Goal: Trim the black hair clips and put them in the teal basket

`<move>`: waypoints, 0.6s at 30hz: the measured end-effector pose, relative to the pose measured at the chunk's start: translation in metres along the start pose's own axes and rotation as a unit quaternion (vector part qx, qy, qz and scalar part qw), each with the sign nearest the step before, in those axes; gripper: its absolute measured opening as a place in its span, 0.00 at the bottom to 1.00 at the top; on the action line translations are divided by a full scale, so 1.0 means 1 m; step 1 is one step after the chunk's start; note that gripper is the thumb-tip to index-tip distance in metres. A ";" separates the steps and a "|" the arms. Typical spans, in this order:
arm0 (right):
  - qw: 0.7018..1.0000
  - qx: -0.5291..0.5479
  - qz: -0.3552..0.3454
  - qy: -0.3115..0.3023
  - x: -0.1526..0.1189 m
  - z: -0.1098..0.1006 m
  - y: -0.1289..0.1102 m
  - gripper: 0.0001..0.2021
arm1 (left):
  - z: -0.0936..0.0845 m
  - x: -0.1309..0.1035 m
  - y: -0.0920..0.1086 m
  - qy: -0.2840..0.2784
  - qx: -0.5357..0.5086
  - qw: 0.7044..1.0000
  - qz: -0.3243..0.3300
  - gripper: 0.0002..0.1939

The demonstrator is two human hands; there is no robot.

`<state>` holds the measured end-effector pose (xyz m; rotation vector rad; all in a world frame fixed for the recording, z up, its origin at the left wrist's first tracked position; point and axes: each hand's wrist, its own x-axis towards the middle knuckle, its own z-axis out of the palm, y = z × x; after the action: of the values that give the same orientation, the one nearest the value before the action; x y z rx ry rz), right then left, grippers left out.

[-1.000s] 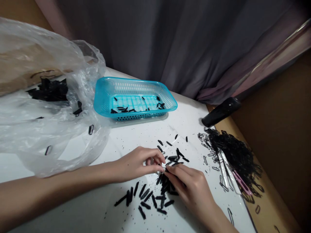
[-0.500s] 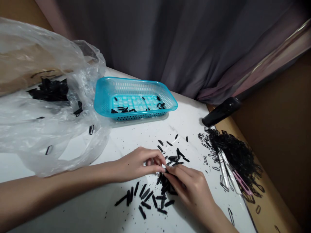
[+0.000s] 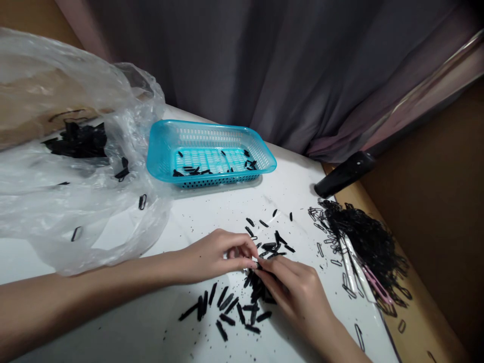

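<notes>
My left hand (image 3: 230, 257) comes in from the left, its thumb and index finger pinched over the pile. The fingertips of my right hand (image 3: 291, 282) are pinched and meet it from the right. Between them is a small black piece, mostly covered by the fingers. Under and around both hands lies a pile of short, narrow black pieces (image 3: 259, 292), some scattered toward the front left and some behind the hands.
A blue plastic basket (image 3: 212, 179) with several black pieces stands at the back. Clear plastic bags (image 3: 124, 227) spread at left. On the right are a heap of black loops (image 3: 366, 242), pink-handled tweezers (image 3: 378, 286) and a black cylinder (image 3: 344, 174). Black crumbs dot the white tabletop (image 3: 295, 176).
</notes>
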<state>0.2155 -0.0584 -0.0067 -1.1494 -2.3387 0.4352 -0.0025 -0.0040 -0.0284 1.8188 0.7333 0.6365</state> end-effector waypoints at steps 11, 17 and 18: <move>1.000 -0.013 -0.001 0.003 -0.002 0.002 0.000 0.10 | 0.000 0.000 -0.002 -0.002 -0.001 1.000 0.003 0.05; 1.000 -0.005 0.004 0.003 -0.001 0.001 0.000 0.11 | 0.000 0.000 0.000 0.000 0.001 1.000 0.005 0.04; 1.000 -0.002 0.005 0.004 -0.001 0.001 -0.001 0.11 | 0.000 0.000 0.000 0.000 0.001 1.000 0.005 0.04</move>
<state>0.2152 -0.0596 -0.0071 -1.1632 -2.3289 0.4298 -0.0027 -0.0039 -0.0281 1.8261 0.7253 0.6433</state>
